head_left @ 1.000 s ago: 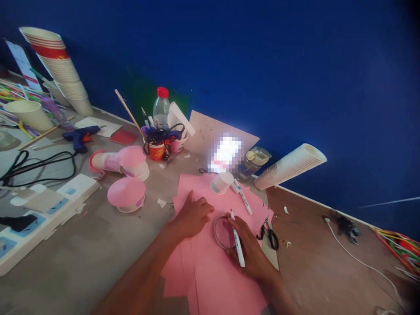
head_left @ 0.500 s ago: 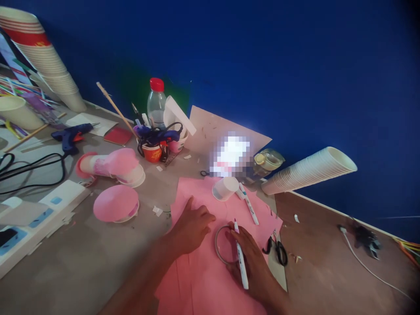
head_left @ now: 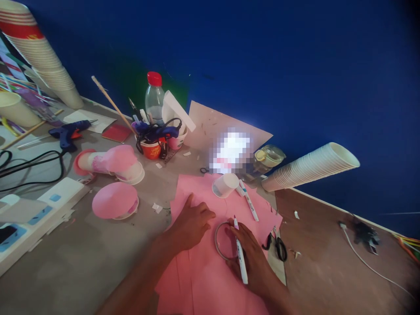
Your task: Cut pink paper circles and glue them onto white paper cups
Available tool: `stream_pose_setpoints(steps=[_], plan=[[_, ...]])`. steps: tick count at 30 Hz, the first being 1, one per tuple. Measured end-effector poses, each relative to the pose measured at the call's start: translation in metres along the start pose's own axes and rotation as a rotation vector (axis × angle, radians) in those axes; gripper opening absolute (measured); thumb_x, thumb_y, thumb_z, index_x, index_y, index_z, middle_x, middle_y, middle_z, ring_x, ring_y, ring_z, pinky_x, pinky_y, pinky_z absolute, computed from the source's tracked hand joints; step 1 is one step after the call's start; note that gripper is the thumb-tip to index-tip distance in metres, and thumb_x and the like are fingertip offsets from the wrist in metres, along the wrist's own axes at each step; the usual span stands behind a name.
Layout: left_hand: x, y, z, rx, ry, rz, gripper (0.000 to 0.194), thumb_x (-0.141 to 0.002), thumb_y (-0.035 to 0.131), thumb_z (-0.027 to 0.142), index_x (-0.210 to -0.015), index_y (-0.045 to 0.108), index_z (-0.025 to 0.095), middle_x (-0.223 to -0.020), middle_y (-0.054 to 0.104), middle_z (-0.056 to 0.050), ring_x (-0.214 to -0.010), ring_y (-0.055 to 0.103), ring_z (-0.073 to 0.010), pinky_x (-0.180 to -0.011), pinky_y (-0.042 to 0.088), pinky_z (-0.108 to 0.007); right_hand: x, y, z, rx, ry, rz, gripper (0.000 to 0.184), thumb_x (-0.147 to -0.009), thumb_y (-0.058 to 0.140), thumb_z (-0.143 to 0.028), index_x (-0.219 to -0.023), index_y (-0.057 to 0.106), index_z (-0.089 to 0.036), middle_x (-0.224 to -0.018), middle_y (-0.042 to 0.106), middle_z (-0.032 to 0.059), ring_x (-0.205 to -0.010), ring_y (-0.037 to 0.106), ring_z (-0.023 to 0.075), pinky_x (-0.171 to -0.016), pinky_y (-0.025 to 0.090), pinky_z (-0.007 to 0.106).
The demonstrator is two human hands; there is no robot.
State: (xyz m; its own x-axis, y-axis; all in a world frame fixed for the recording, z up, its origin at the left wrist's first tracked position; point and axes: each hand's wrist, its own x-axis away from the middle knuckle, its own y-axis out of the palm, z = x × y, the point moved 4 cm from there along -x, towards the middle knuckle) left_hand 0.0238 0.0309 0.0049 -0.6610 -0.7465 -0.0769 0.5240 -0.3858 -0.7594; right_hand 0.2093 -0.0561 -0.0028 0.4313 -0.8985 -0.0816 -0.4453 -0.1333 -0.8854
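Observation:
My left hand point(head_left: 193, 224) lies on the pink paper point(head_left: 210, 280) with its fingers stretched out, holding nothing. In my right hand point(head_left: 254, 258) is a white marker point(head_left: 241, 253), uncapped, its dark tip pointing away from me. The fingers of that hand also rest against the right edge of a thin greyish ring point(head_left: 218, 249) lying on the paper. Farther up the sheets, a white paper cup point(head_left: 226, 185) sits on its side or tilted; I cannot tell which. Beside it lies another white marker point(head_left: 250, 204). Scissors point(head_left: 281, 249) with black handles are at the paper's right edge.
To the left are pink-covered cup pieces point(head_left: 114, 201), a power strip point(head_left: 42, 214) and a blue glue gun point(head_left: 68, 133). Pots of tools and a red-capped bottle point(head_left: 155, 98) stand behind. A stack of cups point(head_left: 311, 166) leans near the blue wall at right, by a glass jar point(head_left: 271, 157).
The view has shifted slightly. Both hands, the marker and the ring keep nearly the same places on the pink paper.

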Motion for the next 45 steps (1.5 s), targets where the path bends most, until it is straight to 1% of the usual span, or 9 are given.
stream_pose_setpoints(steps=[14,25,30,33,35,38,42,43,45], plan=[[0.001,0.003,-0.004,0.002,-0.001,0.014,0.027,-0.081,0.048,0.016,-0.106,0.056,0.026,-0.098,0.059,0.000,-0.088,0.058,-0.0153,-0.110,0.003,-0.053,-0.001,-0.004,-0.003,-0.017,-0.011,0.027,0.068,-0.082,0.055,-0.028,-0.141,0.022,-0.022,-0.144,0.035,0.0116,-0.134,0.028,0.0314,-0.102,0.038,0.052],[0.000,0.003,-0.004,0.006,-0.003,0.014,0.028,-0.081,0.048,0.015,-0.106,0.056,0.026,-0.100,0.059,0.001,-0.090,0.058,-0.0148,-0.110,0.002,-0.051,-0.003,-0.003,-0.002,-0.084,0.037,-0.007,0.069,-0.077,0.059,-0.024,-0.139,0.028,-0.022,-0.145,0.034,0.0110,-0.134,0.028,0.0304,-0.105,0.033,0.053],[-0.001,0.003,-0.005,-0.027,0.021,0.021,0.028,-0.081,0.048,0.015,-0.106,0.056,0.025,-0.099,0.058,-0.001,-0.092,0.056,-0.0156,-0.109,0.009,-0.051,-0.004,-0.003,-0.001,-0.117,0.058,-0.016,0.070,-0.076,0.062,-0.026,-0.138,0.030,-0.022,-0.145,0.035,0.0104,-0.134,0.028,0.0299,-0.106,0.031,0.052],[-0.002,0.002,-0.004,-0.065,0.045,0.054,0.029,-0.084,0.040,0.012,-0.104,0.056,0.024,-0.098,0.059,-0.002,-0.090,0.056,-0.0150,-0.109,0.012,-0.052,-0.004,-0.003,-0.001,-0.133,0.052,-0.009,0.070,-0.076,0.063,-0.028,-0.138,0.030,-0.023,-0.144,0.036,0.0108,-0.133,0.028,0.0301,-0.106,0.030,0.052],[-0.002,0.000,-0.001,-0.111,0.084,0.094,0.032,-0.084,0.035,0.008,-0.101,0.058,0.023,-0.095,0.061,-0.002,-0.090,0.056,-0.0148,-0.108,0.012,-0.051,-0.004,-0.004,0.000,-0.146,0.049,0.006,0.071,-0.075,0.063,-0.028,-0.138,0.031,-0.023,-0.143,0.037,0.0106,-0.133,0.028,0.0298,-0.106,0.031,0.052],[-0.002,-0.004,0.011,-0.137,0.168,0.137,0.034,-0.084,0.035,0.007,-0.100,0.059,0.023,-0.095,0.063,-0.002,-0.091,0.057,-0.0142,-0.109,0.015,-0.048,-0.005,-0.005,-0.001,-0.164,0.040,0.029,0.072,-0.075,0.064,-0.027,-0.139,0.031,-0.024,-0.143,0.037,0.0106,-0.133,0.029,0.0294,-0.106,0.030,0.051],[-0.001,-0.002,0.029,-0.074,0.196,0.060,0.026,-0.086,0.043,0.020,-0.106,0.059,0.026,-0.106,0.063,-0.001,-0.100,0.056,-0.0154,-0.098,0.031,-0.037,-0.007,-0.007,-0.003,-0.177,0.004,0.063,0.074,-0.074,0.066,-0.029,-0.139,0.031,-0.024,-0.142,0.039,0.0111,-0.131,0.032,0.0290,-0.106,0.030,0.051],[-0.001,-0.001,0.032,-0.065,0.184,0.031,0.028,-0.084,0.048,0.025,-0.111,0.056,0.026,-0.112,0.062,-0.002,-0.106,0.054,-0.0170,-0.096,0.033,-0.036,-0.008,-0.008,-0.004,-0.180,-0.002,0.072,0.075,-0.073,0.067,-0.029,-0.139,0.031,-0.024,-0.141,0.040,0.0111,-0.130,0.033,0.0288,-0.106,0.030,0.050],[-0.001,0.003,0.036,-0.061,0.156,-0.018,0.044,-0.078,0.058,0.032,-0.121,0.049,0.026,-0.125,0.056,-0.003,-0.115,0.049,-0.0204,-0.094,0.035,-0.036,-0.008,-0.008,-0.004,-0.187,-0.006,0.086,0.076,-0.073,0.068,-0.030,-0.139,0.032,-0.025,-0.139,0.042,0.0113,-0.128,0.035,0.0286,-0.105,0.031,0.050]])
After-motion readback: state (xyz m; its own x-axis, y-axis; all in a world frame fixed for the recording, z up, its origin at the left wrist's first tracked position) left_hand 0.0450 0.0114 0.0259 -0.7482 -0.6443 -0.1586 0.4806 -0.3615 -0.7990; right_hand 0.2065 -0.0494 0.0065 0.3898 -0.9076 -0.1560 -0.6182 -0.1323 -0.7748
